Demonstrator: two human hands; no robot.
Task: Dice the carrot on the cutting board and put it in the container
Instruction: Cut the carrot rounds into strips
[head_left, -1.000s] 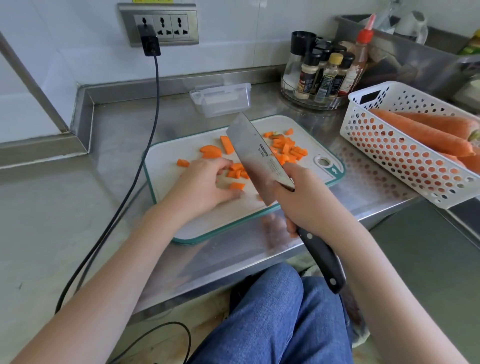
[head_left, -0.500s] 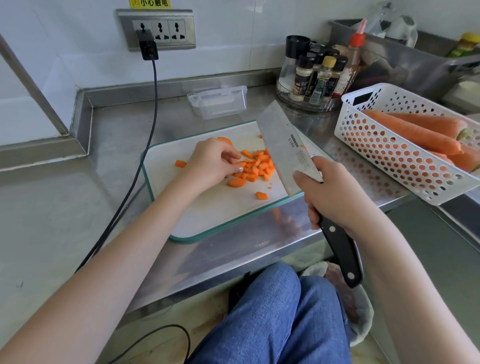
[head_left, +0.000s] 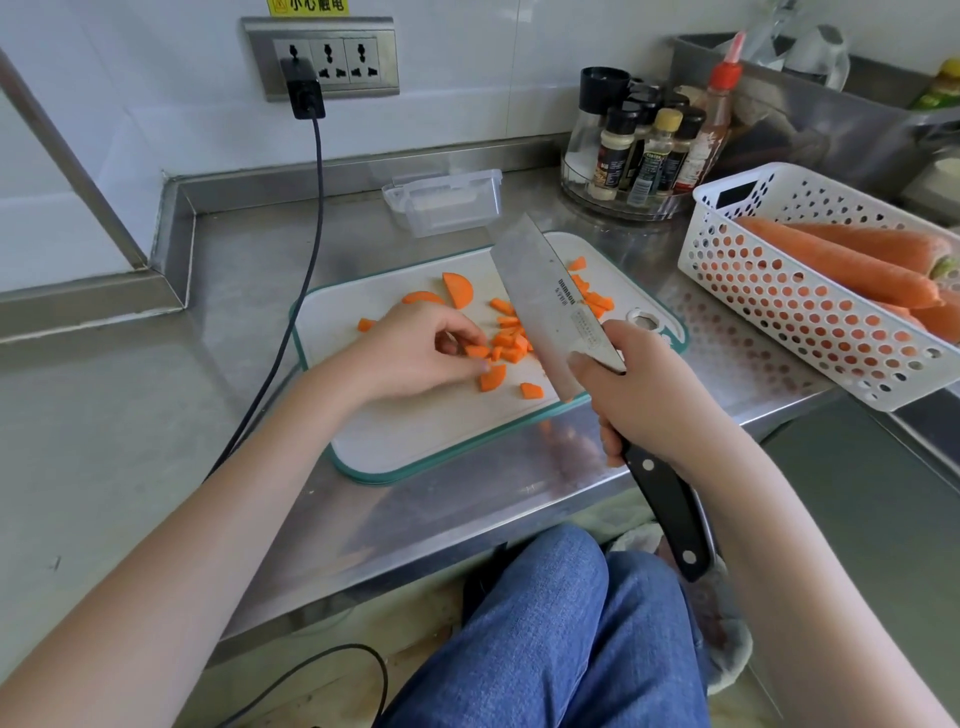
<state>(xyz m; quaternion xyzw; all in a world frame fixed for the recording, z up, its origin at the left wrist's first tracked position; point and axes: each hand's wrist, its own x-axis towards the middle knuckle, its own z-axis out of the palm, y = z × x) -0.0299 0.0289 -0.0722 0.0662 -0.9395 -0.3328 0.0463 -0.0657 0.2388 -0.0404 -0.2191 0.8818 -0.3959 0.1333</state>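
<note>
Diced carrot pieces (head_left: 511, 340) lie in a loose pile on the white cutting board (head_left: 415, 431) with a teal rim. Two half-moon slices (head_left: 458, 288) sit behind the pile. My left hand (head_left: 415, 348) rests on the board with curled fingers and pinches a small carrot piece (head_left: 475, 352) at the pile's left edge. My right hand (head_left: 644, 400) grips the black handle of a cleaver (head_left: 545, 306), whose blade slants over the right side of the board and hides some pieces. The clear plastic container (head_left: 447, 202) stands behind the board.
A white perforated basket (head_left: 810, 312) with whole carrots (head_left: 841, 265) sits at the right. A rack of spice bottles (head_left: 639, 150) stands at the back right. A black cable (head_left: 291, 322) runs from the wall socket down past the board's left edge.
My left hand swept scattered pieces to the right into the pile and now holds one at its edge. The cleaver moved right and stays raised at a slant over the board.
</note>
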